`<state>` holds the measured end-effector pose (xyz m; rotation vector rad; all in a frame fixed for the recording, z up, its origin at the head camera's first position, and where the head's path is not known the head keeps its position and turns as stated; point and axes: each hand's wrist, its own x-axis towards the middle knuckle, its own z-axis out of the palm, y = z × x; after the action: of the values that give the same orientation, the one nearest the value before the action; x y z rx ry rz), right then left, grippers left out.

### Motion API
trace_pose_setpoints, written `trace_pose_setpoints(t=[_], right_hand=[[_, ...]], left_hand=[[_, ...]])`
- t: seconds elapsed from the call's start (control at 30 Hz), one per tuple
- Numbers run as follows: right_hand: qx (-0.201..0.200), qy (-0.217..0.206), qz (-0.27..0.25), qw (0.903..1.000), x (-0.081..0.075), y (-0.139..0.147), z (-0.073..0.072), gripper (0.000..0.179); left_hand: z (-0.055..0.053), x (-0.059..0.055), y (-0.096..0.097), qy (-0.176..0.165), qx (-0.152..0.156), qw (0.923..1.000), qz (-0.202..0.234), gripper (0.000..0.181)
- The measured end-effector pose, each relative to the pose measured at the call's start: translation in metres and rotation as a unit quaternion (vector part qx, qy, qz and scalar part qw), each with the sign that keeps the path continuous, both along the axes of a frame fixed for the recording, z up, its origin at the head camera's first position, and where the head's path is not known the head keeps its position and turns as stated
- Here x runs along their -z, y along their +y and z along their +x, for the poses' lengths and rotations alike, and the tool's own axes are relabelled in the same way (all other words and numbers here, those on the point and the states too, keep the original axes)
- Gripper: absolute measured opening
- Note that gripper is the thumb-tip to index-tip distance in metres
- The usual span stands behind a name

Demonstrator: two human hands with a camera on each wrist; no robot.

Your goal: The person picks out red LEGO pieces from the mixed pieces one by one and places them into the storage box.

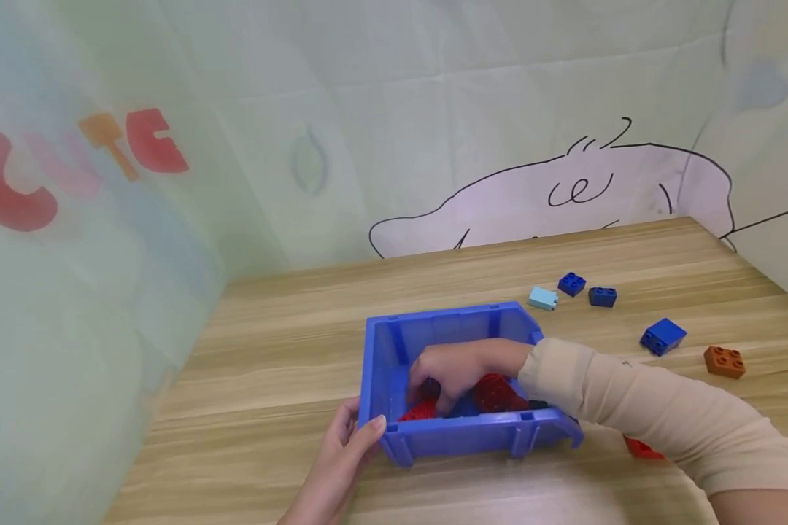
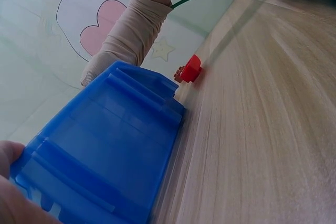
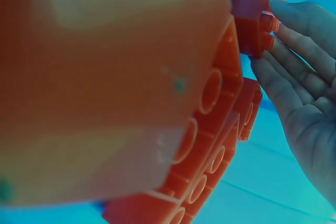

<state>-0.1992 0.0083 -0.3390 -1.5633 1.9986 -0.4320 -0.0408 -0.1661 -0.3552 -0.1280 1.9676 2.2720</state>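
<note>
A blue plastic bin (image 1: 456,437) sits on the wooden table, its left end gripped by my left hand (image 1: 344,448) with the thumb on the near corner of the rim. Down inside the bin is my right hand (image 1: 453,367), its fingers pointing to the floor of it. In the right wrist view the thumb and fingers of that hand hold a red toy brick (image 3: 251,22) by its studded side. More red bricks (image 3: 207,174) lie beside it, and a large one close to the camera blocks much of that view. The bin's near wall (image 2: 110,135) fills the left wrist view.
Right of the bin lie a light blue brick (image 1: 542,298), dark blue bricks (image 1: 603,297), a larger blue brick (image 1: 663,336) and an orange-brown brick (image 1: 724,362). A red brick (image 1: 643,448) is partly hidden by my right sleeve. A printed cloth (image 1: 302,109) stands behind the table.
</note>
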Motion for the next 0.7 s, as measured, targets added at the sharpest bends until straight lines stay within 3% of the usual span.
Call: trace_pose_setpoints(t=[0.3,0.7], right_hand=[[0.004,-0.011,-0.026,0.9996,-0.003,0.002,-0.002,0.036],[0.018,-0.002,-0.056,0.9983,-0.025,0.017,-0.005,0.036]], left_hand=[[0.0,-0.002,0.001,-0.001,-0.001,1.0,0.004,0.048],[0.0,-0.001,0.001,-0.003,-0.009,1.0,0.004,0.046]])
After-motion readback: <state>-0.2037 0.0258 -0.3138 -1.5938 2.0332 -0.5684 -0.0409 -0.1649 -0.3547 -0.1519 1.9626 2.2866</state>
